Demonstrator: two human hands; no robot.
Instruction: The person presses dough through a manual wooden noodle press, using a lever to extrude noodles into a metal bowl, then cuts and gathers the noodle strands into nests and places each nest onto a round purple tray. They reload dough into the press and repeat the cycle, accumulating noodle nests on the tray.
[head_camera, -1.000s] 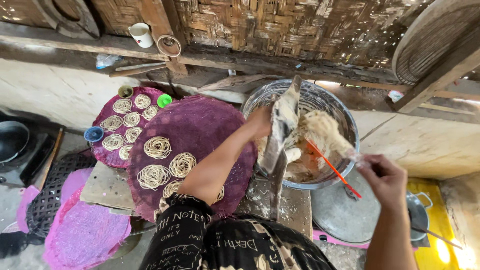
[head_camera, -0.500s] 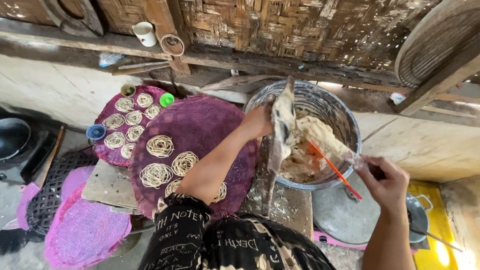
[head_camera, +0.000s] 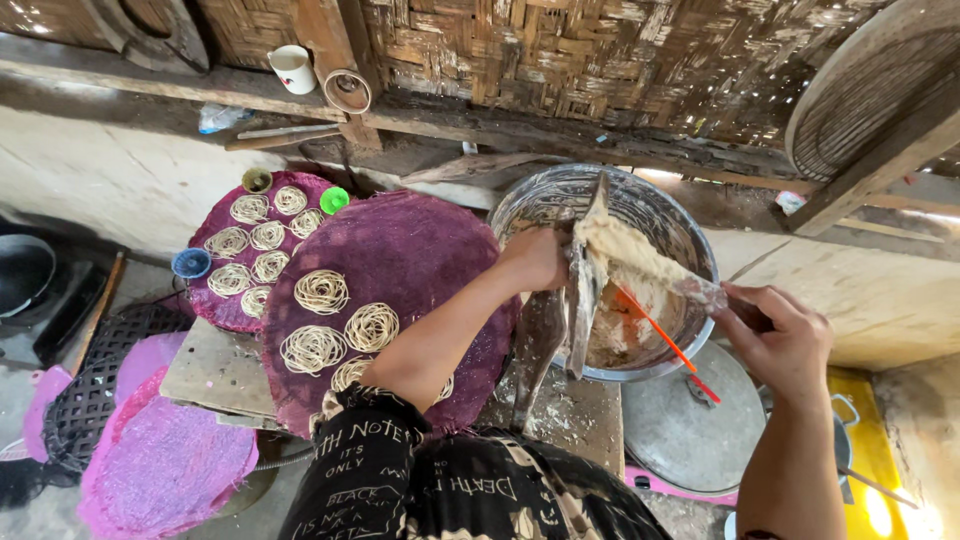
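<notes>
Scooping pale dough (head_camera: 625, 255) out of a dented metal basin (head_camera: 560, 195), the person's right hand (head_camera: 785, 340) is closed around the handle of a spoon-like tool (head_camera: 705, 293), fingers wrapped and thumb on top. The lump rides on the tool's end and bridges across to the wooden noodle press (head_camera: 585, 275), which stands upright at the basin's near rim. The left hand (head_camera: 535, 260) is curled about the press and steadies it; how tightly the fingers meet behind it cannot be told.

The dough looks soft, moist and sticky: it sags along the tool and smears the basin wall, so it would likely cling rather than slide and tear if pulled. It seems best carried from underneath, not pinched. The press looks stiff and fairly heavy, crusted with dried paste; its bare middle, where the left hand sits, seems the soundest hold.

An orange-red stick (head_camera: 665, 340) leans in the basin over its near rim. Just left of the basin, a purple woven tray (head_camera: 420, 250) carries coiled noodle nests (head_camera: 322, 291), fragile-looking things. A second such tray (head_camera: 215, 310) lies beyond, and a grey metal lid (head_camera: 680, 430) sits below the basin.
</notes>
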